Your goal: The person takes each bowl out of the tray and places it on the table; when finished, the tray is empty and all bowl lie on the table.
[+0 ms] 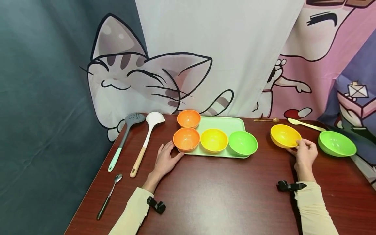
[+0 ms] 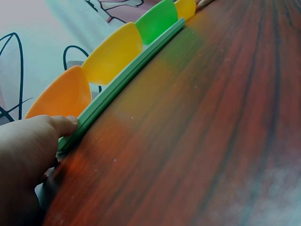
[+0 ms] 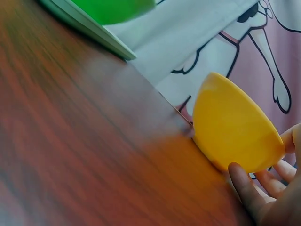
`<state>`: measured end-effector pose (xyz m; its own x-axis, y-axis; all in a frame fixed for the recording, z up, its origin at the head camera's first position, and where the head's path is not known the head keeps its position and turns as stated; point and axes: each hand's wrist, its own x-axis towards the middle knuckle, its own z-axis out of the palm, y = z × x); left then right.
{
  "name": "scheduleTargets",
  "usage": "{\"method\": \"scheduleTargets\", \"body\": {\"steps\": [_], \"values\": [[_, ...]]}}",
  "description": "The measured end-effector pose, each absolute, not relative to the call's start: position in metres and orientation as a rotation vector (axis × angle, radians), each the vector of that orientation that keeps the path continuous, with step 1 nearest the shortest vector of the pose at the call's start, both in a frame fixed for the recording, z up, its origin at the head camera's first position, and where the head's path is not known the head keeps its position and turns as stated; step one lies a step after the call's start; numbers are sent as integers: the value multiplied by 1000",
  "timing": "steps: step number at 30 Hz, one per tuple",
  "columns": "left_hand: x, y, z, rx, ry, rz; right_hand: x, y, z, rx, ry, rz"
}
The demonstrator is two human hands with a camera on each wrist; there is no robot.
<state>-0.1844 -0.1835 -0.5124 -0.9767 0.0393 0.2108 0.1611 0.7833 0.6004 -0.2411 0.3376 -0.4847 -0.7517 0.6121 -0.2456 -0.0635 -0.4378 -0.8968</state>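
Note:
My right hand (image 1: 306, 154) grips a yellow bowl (image 1: 285, 136) by its right side. In the right wrist view the yellow bowl (image 3: 233, 125) tilts, with the thumb low on its near side and the other fingers behind. My left hand (image 1: 165, 160) lies at the front left corner of a pale green tray (image 1: 235, 122), its fingers loosely extended. The left thumb (image 2: 66, 125) touches the tray's edge next to the front orange bowl (image 1: 186, 139). Along the tray's front, a second yellow bowl (image 1: 214, 140) and a green bowl (image 1: 242, 143) follow; another orange bowl (image 1: 189, 119) sits behind.
Another green bowl (image 1: 336, 144) stands right of my right hand. Behind are a small wooden spoon (image 1: 265, 120) and a pale spreader-like utensil (image 1: 306, 124). At left lie a grey slotted turner (image 1: 124, 137), a white ladle (image 1: 147, 137) and a dark-handled spoon (image 1: 109, 196). A printed curtain (image 1: 249, 39) hangs behind.

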Motion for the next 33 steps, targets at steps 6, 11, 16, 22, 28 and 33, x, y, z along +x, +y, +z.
{"method": "scheduleTargets", "body": {"steps": [6,11,16,22,28,33], "values": [[-185,-183,-510,-168,-2787,-955,-233,350,-483,-838,-1257,2183],[-184,-183,-512,-164,-2786,-946,-230,354,-483,-871,-1214,2139],[-183,-182,-514,-163,-2765,-939,-228,358,-483,-882,-1196,2104],[-184,-181,-514,-172,-2765,-951,-225,364,-482,-875,-1104,2093],[-184,-182,-513,-157,-2771,-939,-224,367,-482,-871,-1082,2104],[-184,-182,-513,-162,-2785,-936,-224,369,-483,-874,-1070,2104]]}}
